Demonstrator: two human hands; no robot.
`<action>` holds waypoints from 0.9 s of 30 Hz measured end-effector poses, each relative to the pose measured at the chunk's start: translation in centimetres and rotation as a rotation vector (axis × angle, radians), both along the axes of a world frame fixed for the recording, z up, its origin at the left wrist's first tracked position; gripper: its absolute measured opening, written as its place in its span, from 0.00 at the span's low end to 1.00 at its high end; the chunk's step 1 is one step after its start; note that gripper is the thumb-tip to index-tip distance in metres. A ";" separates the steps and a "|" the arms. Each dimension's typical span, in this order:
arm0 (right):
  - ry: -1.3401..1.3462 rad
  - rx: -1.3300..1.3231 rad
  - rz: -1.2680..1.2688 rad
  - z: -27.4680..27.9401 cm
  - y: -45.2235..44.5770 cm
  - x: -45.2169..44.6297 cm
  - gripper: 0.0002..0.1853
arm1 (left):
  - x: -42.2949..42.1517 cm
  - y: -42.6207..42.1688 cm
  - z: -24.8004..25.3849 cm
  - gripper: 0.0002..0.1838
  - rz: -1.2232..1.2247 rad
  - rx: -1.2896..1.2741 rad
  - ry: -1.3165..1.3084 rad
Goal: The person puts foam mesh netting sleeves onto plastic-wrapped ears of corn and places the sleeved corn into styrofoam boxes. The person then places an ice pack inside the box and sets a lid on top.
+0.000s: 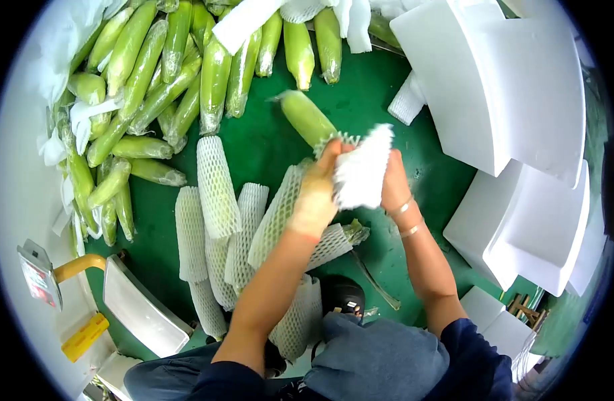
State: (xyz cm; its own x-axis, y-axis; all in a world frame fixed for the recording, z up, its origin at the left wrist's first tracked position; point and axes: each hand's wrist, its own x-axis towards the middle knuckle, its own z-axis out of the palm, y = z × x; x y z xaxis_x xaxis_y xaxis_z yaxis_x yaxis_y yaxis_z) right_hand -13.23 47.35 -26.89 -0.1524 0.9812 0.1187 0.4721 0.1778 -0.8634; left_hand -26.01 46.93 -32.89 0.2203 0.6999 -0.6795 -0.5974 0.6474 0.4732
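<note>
Both hands up over the green floor (253, 150), close together, one on each side of a white foam net (362, 172). Left hand (317, 187) clamped on the net where it meets a long green vegetable (303, 117); thumb uppermost, some blur about the fingers. Right hand (395, 182) against the net's other side, fingers behind the foam, so I cannot tell how firmly they are closed; bands (408, 220) on that wrist. The vegetable sits part way in the net, tilted, its bare end pointing up and away to the left, well clear of the heap beyond. That heap of green vegetables (128, 50), many in clear film, fills the far left, lying at all angles, with white foam scraps over its upper edge. Nearer, beside and below the left forearm, a group of netted vegetables (217, 190), some lying across others, pale green showing through the mesh. A dry stem (377, 284) on the floor near a dark shoe (340, 294). Right side: large white foam boxes (461, 87) standing tilted, a small white roll (407, 98) just beside the farthest. Left side: a display unit (39, 274) on a yellow post (79, 267), a white tray (143, 307) next to it, a yellow block (85, 337) below.
</note>
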 end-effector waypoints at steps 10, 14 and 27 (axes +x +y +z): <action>-0.007 0.245 0.107 0.3 7.5 -3.8 0.13 | -5.5 3.5 10.9 0.15 0.035 0.075 0.219; 0.444 -0.246 -0.382 1.1 3.4 0.0 0.12 | -1.1 3.0 6.6 0.19 -0.181 0.441 0.004; 1.297 -0.529 -0.948 -12.3 -13.8 7.4 0.06 | 7.4 -6.1 -2.2 0.10 -0.374 0.318 0.820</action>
